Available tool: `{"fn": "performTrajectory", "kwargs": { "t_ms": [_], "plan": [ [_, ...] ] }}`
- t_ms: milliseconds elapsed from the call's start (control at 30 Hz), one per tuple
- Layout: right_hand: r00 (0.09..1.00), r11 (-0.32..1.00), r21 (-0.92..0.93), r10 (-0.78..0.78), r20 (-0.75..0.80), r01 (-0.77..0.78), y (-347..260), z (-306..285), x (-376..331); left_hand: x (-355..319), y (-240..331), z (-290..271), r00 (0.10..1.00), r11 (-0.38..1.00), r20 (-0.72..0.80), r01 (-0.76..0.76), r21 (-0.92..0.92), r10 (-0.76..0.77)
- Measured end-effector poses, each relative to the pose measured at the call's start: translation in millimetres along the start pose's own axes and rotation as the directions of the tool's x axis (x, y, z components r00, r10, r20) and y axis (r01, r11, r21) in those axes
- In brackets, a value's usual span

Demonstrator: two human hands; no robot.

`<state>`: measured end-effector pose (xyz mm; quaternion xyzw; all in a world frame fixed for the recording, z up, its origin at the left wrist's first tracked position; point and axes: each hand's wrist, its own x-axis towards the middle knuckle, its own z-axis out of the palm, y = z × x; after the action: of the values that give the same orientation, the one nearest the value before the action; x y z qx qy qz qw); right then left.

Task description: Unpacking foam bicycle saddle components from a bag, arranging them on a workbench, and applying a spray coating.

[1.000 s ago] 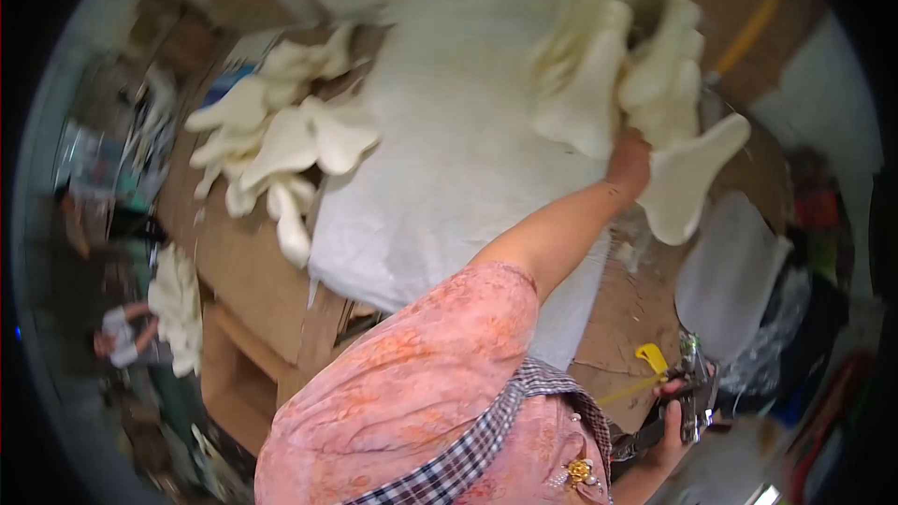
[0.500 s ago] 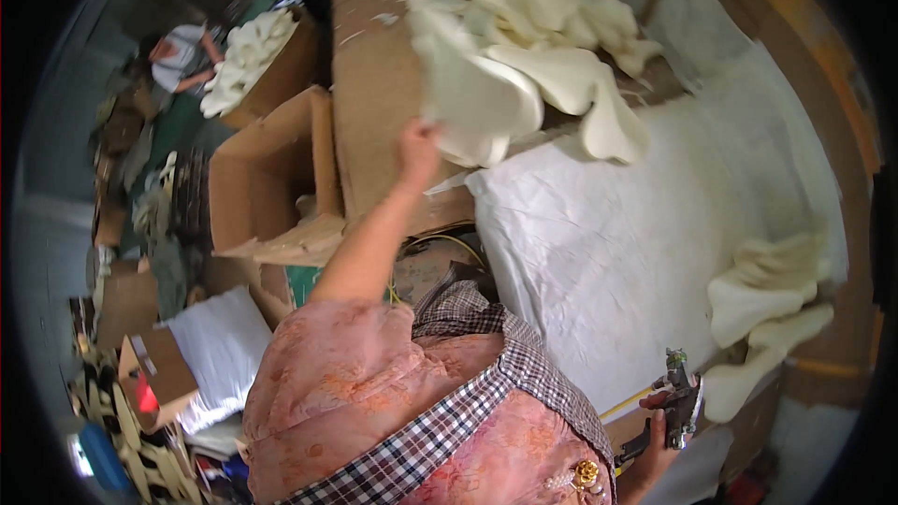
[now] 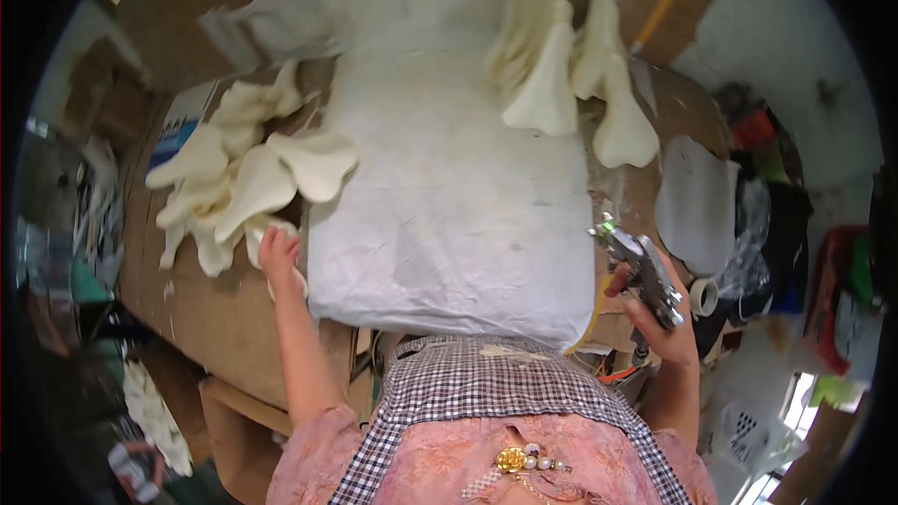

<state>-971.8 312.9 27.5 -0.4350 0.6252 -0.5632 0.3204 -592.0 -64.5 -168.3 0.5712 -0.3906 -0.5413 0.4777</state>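
Note:
My left hand (image 3: 279,254) is closed on a cream saddle-shaped foam piece (image 3: 254,238) at the near edge of the left pile, and the fingers partly cover it. Beside it, more cream foam pieces (image 3: 253,189) overlap on brown cardboard. My right hand (image 3: 666,318) grips a metal spray gun (image 3: 641,266), its nozzle end pointing toward the far left, at the right edge of the white-covered work surface (image 3: 449,224). At the far right, another group of foam pieces (image 3: 547,93) lies on the work surface's edge, some blurred.
Cardboard (image 3: 178,309) spreads under the left pile, with an open carton (image 3: 238,430) below it. Right of the work surface lie a roll of tape (image 3: 703,296), a white sheet (image 3: 697,206) and clear plastic (image 3: 746,234). Another person (image 3: 136,468) is at the lower left.
The view has swung from the left side round to face the work surface. My left hand is still at the left pile. The spray gun in my right hand now shows more fully.

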Motion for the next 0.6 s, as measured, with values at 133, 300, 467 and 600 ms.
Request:
{"fn": "performTrajectory", "kwargs": {
  "t_ms": [133,300,467,600],
  "plan": [
    [0.945,0.99,-0.004,0.136,-0.297,-0.144,17,-18,-31,-1,30,242,0.82,0.976,0.565,-0.187,0.114,0.092],
    [0.885,0.995,0.102,0.065,-0.461,-0.02,12,-11,-21,2,-54,392,0.66,0.777,0.712,-0.57,0.266,0.241],
    [0.852,0.99,0.14,0.066,-0.52,0.009,10,-37,-46,-48,-79,453,0.733,0.539,0.595,-0.664,0.519,0.329],
    [0.807,0.976,0.118,0.217,-0.549,-0.182,6,-68,-69,-34,-67,438,0.658,0.495,0.668,-0.733,0.466,0.346]
  ]
}}
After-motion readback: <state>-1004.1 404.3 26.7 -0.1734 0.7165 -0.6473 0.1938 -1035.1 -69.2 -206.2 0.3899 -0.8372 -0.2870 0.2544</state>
